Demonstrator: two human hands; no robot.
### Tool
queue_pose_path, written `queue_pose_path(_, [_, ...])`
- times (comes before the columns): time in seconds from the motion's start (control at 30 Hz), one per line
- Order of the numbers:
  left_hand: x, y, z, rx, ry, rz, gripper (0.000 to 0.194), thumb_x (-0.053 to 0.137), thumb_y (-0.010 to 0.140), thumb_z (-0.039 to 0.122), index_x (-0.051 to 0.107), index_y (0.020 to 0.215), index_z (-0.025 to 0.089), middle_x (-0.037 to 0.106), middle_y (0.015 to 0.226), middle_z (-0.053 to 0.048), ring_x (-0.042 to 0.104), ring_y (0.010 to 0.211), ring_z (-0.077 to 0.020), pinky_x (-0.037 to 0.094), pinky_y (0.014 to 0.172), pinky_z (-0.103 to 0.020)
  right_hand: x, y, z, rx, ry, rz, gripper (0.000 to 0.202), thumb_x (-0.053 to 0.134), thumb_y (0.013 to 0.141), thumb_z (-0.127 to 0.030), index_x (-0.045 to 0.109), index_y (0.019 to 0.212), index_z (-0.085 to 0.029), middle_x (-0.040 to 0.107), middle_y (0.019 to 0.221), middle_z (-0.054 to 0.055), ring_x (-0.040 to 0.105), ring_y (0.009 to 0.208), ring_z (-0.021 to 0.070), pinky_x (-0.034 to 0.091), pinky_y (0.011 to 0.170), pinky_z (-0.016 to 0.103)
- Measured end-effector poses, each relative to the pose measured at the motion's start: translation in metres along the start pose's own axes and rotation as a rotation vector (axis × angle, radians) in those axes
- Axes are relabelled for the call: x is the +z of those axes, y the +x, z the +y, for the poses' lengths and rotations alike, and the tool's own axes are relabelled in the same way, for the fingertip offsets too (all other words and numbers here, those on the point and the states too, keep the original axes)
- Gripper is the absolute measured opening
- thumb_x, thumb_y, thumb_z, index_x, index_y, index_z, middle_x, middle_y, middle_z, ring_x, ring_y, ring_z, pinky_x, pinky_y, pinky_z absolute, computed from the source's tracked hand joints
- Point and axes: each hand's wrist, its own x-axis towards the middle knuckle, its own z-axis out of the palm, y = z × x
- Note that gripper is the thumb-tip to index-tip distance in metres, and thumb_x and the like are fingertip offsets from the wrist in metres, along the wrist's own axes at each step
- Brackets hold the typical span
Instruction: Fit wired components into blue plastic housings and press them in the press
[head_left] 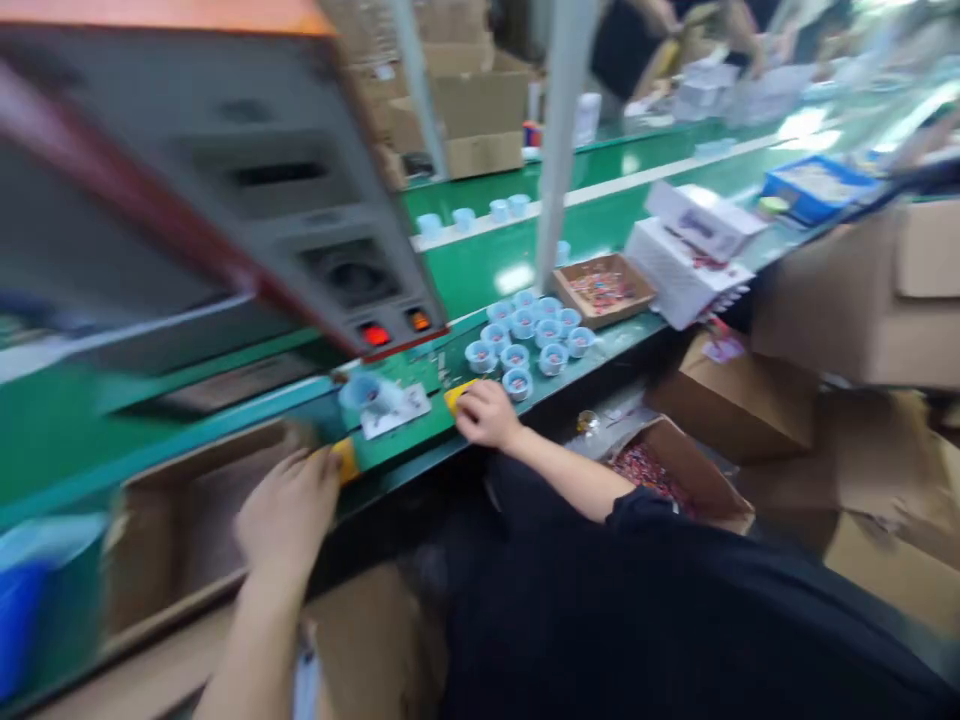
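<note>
Yellow pieces: two of them here, a left yellow piece [347, 460] right at the fingers of the left hand [289, 505], and a right yellow piece [453, 398] partly under the right hand [487, 413], both at the front of the green worktop [409, 447].
Left hand: fingers bent against its piece, blurred; whether it grips or merely presses, I can't tell.
Right hand: fingers curled over the other piece, and again I can't tell grip from touch.
White plate: here, between the two hands and a little beyond them, lies the white plate [397, 415], with a light-blue cup [356, 392] at its left end.
Cup cluster: just beyond the right hand, a cluster of light-blue cups [515, 358], small reddish bits inside several.
Cardboard tray: behind that cluster, the cardboard tray [616, 312] full of mixed small bits, white boxes [675, 275] to its right.
Machine: looming above the left hand, a grey machine [292, 230], red switch [375, 335] and orange switch [418, 320] glowing.
Open carton: beside the left hand, a brown open carton [139, 570].
Far strip: more blue cups [465, 218] in a row.
</note>
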Motion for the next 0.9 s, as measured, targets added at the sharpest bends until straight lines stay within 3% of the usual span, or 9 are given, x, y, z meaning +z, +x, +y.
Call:
queue_pose_path(0.07, [-0.005,-0.005,0.011,-0.105,0.157,-0.047,0.041,0.043,0.100,0.032,0.078,0.083,0.021,0.082,0.094,-0.014,0.076,0.109,-0.0323,0.061,0.090,-0.041,0.001,0.000,0.001,0.001,0.088,0.010,0.008,0.060,0.088,-0.024,0.066,0.084,-0.023,0.068,0.088,0.007,0.063,0.091,0.0229,0.054,0.088,0.041])
queue_pose_path(0.17, [-0.010,0.002,0.010,-0.124,0.106,-0.143,0.038,0.045,0.103,0.026,0.081,0.096,0.016,0.082,0.105,-0.018,0.076,0.111,-0.0296,0.059,0.100,-0.040,0.010,0.000,0.009,0.008,0.217,0.021,0.013,0.056,0.091,-0.027,0.067,0.087,-0.022,0.067,0.095,0.013,0.061,0.097,0.0286,0.051,0.092,0.050])
queue_pose_path(0.23, [-0.018,0.007,-0.014,-0.137,-0.060,-0.143,0.035,0.051,0.104,0.033,0.081,0.113,0.019,0.080,0.124,-0.014,0.072,0.123,-0.0262,0.054,0.110,-0.036,0.015,-0.001,0.015,0.024,0.217,0.081,0.015,0.057,0.090,-0.032,0.068,0.088,-0.022,0.067,0.097,0.014,0.061,0.098,0.0309,0.052,0.092,0.052])
queue_pose_path(0.33, [-0.039,0.001,-0.067,-0.320,-0.158,-0.099,0.037,0.054,0.104,0.033,0.078,0.126,0.017,0.079,0.129,-0.012,0.072,0.120,-0.0247,0.052,0.108,-0.032,0.011,0.001,0.022,0.027,0.165,0.076,0.018,0.060,0.091,-0.038,0.071,0.093,-0.024,0.068,0.100,0.014,0.064,0.101,0.0328,0.054,0.095,0.055])
queue_pose_path(0.47, [-0.055,-0.009,-0.109,-0.423,-0.152,-0.416,0.029,0.074,0.088,0.032,0.083,0.111,0.016,0.083,0.111,-0.012,0.076,0.104,-0.0251,0.054,0.094,-0.028,-0.001,0.021,0.010,0.028,0.175,-0.029,0.025,0.061,0.094,-0.041,0.073,0.108,-0.024,0.069,0.109,0.014,0.066,0.108,0.0332,0.056,0.102,0.058])
queue_pose_path(0.6, [-0.043,-0.003,-0.090,-0.203,-0.160,-0.620,0.030,0.079,0.079,0.030,0.082,0.105,0.018,0.084,0.110,-0.010,0.077,0.101,-0.0258,0.054,0.085,-0.026,0.000,0.048,-0.032,0.001,0.311,-0.121,0.059,0.074,0.090,-0.046,0.059,0.141,-0.020,0.060,0.142,0.019,0.062,0.131,0.0329,0.055,0.110,0.054])
queue_pose_path(0.7, [-0.029,0.004,-0.077,-0.146,-0.029,-0.664,0.031,0.069,0.084,0.026,0.078,0.112,0.018,0.082,0.118,-0.012,0.077,0.106,-0.0285,0.054,0.081,-0.027,0.007,0.077,-0.062,0.040,0.368,-0.286,0.086,0.092,0.076,-0.045,0.053,0.146,-0.014,0.061,0.147,0.020,0.062,0.134,0.0333,0.055,0.111,0.047])
queue_pose_path(0.8, [-0.015,0.018,-0.079,-0.065,0.058,-0.703,0.038,0.055,0.086,0.014,0.076,0.117,0.019,0.079,0.128,-0.014,0.075,0.120,-0.0302,0.053,0.088,-0.028,0.009,0.111,-0.076,0.094,0.334,-0.438,0.068,0.087,0.084,-0.047,0.059,0.136,-0.013,0.075,0.122,0.008,0.072,0.108,0.0247,0.059,0.093,0.034])
queue_pose_path(0.9, [-0.007,0.027,-0.079,-0.049,0.178,-0.735,0.035,0.047,0.092,0.015,0.078,0.108,0.018,0.079,0.125,-0.017,0.074,0.122,-0.0347,0.054,0.088,-0.032,-0.004,0.137,-0.081,0.010,0.191,-0.416,0.044,0.085,0.087,-0.043,0.068,0.118,-0.017,0.076,0.116,0.002,0.070,0.112,0.0225,0.057,0.096,0.030])
